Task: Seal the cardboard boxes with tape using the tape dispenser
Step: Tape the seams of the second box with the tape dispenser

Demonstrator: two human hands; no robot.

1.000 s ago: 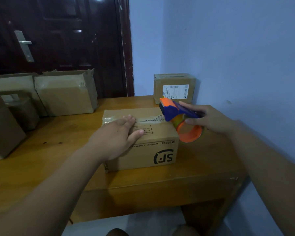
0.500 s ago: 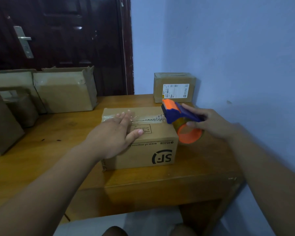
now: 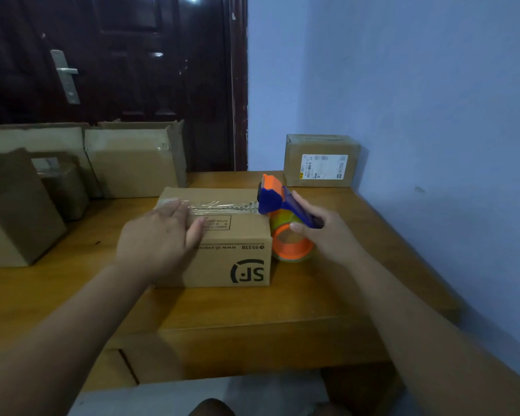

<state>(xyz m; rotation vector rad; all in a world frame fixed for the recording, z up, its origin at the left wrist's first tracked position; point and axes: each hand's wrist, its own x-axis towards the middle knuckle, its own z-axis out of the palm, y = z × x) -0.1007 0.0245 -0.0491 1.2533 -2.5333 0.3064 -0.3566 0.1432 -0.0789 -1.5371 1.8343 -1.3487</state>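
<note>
I see the box [image 3: 222,256] in the middle of the table [image 3: 282,310], with "SF" on its near side. A strip of clear tape [image 3: 222,204] runs across its top from 9 to 3 o'clock. The blue and orange dispenser [image 3: 275,198] sits at the box's 3 o'clock edge. Its roll [image 3: 294,246] hangs just beside the box. The right hand [image 3: 324,235] holds the handle, with fingers curled round it. The left hand [image 3: 159,238] lies flat on the box top at 9 o'clock, fingers straight, on the tape end. At 1 o'clock a small box [image 3: 321,163] with a white label stands by the blue wall [image 3: 418,85]. At 10 o'clock more boxes [image 3: 132,160] stand before a dark door [image 3: 117,70].
</note>
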